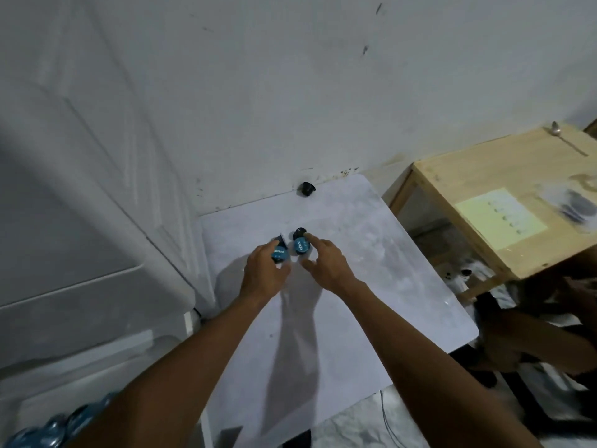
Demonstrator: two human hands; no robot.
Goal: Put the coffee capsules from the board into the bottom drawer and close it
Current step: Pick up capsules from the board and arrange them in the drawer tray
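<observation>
White board (339,318) lies under your outstretched forearms, both reaching forward. Your left hand (263,273) curls around a blue-lidded capsule (279,252), gripping it tilted. Your right hand (326,263) is spread open, forefinger and thumb bracketing a second capsule (301,245) without closing. Farther off, a third dark capsule (306,188) sits at the board's far edge by the wall.

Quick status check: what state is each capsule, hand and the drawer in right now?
Left hand: closed around a blue-lidded capsule, tilted.
Right hand: open, fingers around second capsule, lying on the board.
Far capsule: untouched at the board's back edge.
Drawer: open, capsules inside.
</observation>
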